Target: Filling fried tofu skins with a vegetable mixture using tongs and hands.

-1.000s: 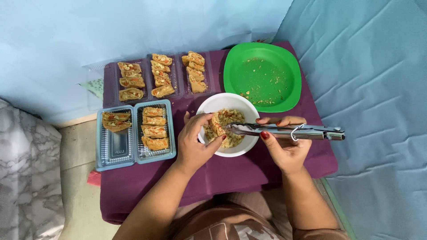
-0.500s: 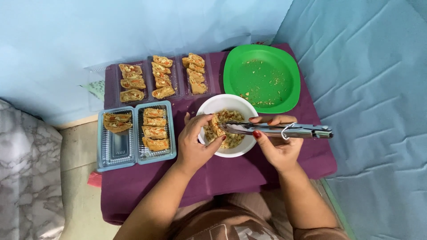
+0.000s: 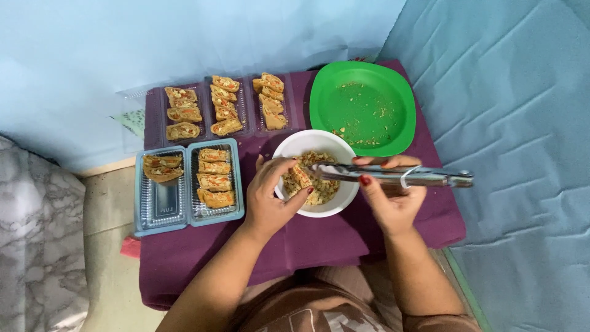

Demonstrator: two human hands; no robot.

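Note:
A white bowl [image 3: 335, 206] of cut roll pieces sits on the purple-covered table [image 3: 344, 237]. My left hand [image 3: 270, 197] reaches over the bowl's left rim and its fingers hold one roll piece [image 3: 301, 177] above the food. My right hand [image 3: 390, 200] grips metal tongs [image 3: 393, 176] that lie across the bowl, tips pointing left toward that piece. To the left, a blue tray [image 3: 147, 221] holds clear containers: one has two pieces at its far end [image 3: 162, 168], the other several pieces [image 3: 215, 178].
Three clear containers of roll pieces [image 3: 224, 106] stand in a row at the table's far side. A green plate [image 3: 362, 109] with crumbs lies behind the bowl. Blue cloth [image 3: 510, 123] covers the right side; a marbled surface [image 3: 37, 246] is at the left.
The tongs have slid left and slightly lower across the bowl. My left fingers have closed on a roll piece and raised it a little.

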